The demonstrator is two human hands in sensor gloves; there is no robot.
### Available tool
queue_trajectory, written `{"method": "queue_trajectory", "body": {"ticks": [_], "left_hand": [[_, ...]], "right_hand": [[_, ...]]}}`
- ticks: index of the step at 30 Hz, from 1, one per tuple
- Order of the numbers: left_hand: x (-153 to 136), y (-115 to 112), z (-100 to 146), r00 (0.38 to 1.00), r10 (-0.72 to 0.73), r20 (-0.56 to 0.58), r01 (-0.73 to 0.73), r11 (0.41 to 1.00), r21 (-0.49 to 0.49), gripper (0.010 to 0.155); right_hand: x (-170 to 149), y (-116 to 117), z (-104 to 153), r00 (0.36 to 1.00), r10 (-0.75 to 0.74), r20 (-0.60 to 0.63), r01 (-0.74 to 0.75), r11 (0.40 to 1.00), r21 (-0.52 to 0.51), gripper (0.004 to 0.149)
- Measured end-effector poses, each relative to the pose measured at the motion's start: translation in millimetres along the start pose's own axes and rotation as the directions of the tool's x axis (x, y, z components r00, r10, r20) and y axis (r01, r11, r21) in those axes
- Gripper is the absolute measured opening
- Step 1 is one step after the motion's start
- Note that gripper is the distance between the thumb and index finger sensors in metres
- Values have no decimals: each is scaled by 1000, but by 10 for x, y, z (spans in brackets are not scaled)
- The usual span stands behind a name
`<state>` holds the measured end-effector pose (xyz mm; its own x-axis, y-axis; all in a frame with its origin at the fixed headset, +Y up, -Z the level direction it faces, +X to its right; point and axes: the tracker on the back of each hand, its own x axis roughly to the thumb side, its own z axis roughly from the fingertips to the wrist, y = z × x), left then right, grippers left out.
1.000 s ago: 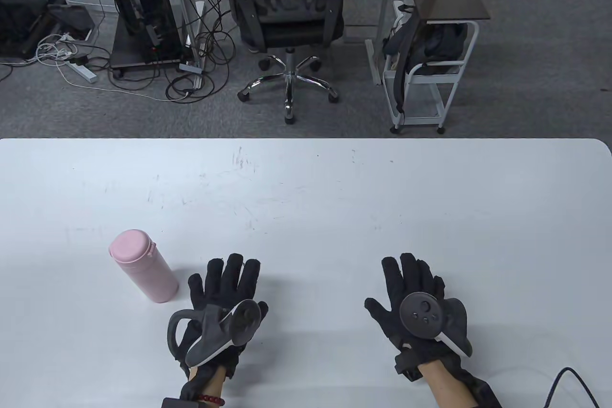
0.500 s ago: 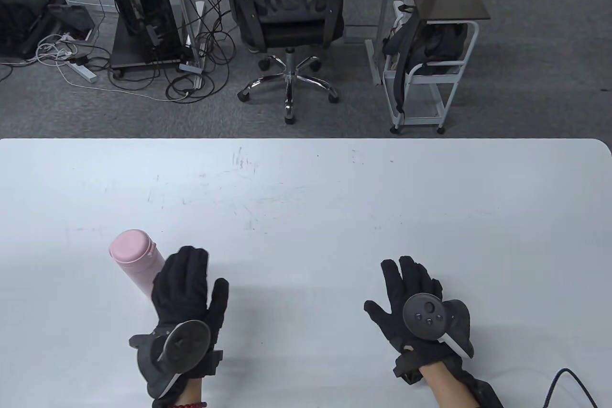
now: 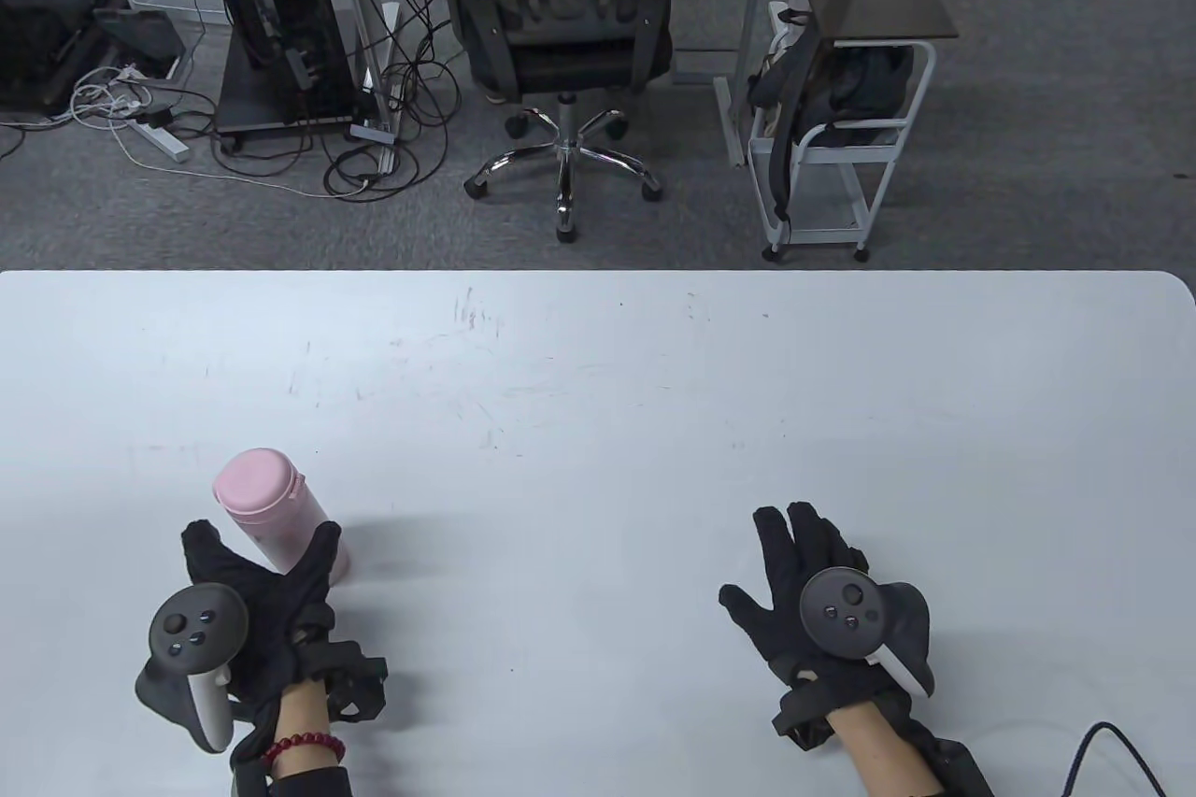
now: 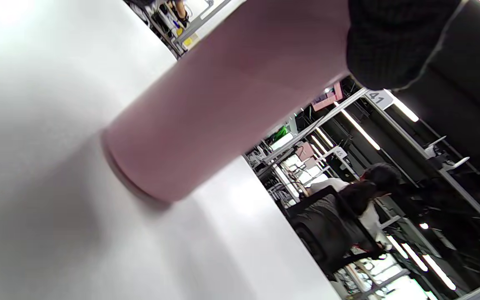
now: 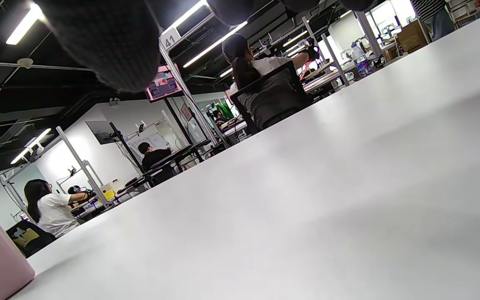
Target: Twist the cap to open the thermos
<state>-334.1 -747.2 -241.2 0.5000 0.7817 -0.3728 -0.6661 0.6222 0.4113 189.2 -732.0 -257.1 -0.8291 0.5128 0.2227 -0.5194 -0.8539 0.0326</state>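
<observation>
Where the white table [image 3: 654,386] fills the lower part of the table view, its surface carries faint scuffs near the middle, and a dark cable [image 3: 1112,755] curls over its near right corner. Beyond its far edge stand a black office chair [image 3: 561,21], a computer tower [image 3: 271,12] with loose wires at its foot, and a small white cart [image 3: 841,134] with a dark top.

A pink thermos [image 3: 271,507] stands upright on the table's near left part, its cap [image 3: 254,479] on. The left wrist view shows its base flat on the table, with one gloved finger [image 4: 390,46] against the side of the body.

At the thermos's lower body sits the left hand [image 3: 257,596], thumb and fingers spread into a wide V with the bottle between them. The glove touches the bottle, but whether the grip has closed firmly cannot be told. A tracker [image 3: 192,638] sits on the back of this hand, and red beads [image 3: 304,747] circle the wrist.

Well apart, on the near right, the right hand [image 3: 813,601] lies palm down over the table with fingers extended and thumb out to the side, holding nothing. Its own tracker [image 3: 846,615] rides on the back. In the right wrist view only a pink edge of the thermos shows at the lower left corner.
</observation>
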Motion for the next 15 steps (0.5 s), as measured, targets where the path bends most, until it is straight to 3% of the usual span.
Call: {"method": "queue_trajectory", "body": {"ticks": [8, 15], "left_hand": [[-154, -201, -168, 994, 81, -68, -92, 980, -174, 97], [-91, -197, -129, 996, 88, -32, -92, 985, -143, 97]], "right_hand": [[12, -3, -5, 1000, -1, 7, 1, 1000, 4, 85], [18, 6, -8, 1000, -3, 14, 3, 1000, 5, 84]]}}
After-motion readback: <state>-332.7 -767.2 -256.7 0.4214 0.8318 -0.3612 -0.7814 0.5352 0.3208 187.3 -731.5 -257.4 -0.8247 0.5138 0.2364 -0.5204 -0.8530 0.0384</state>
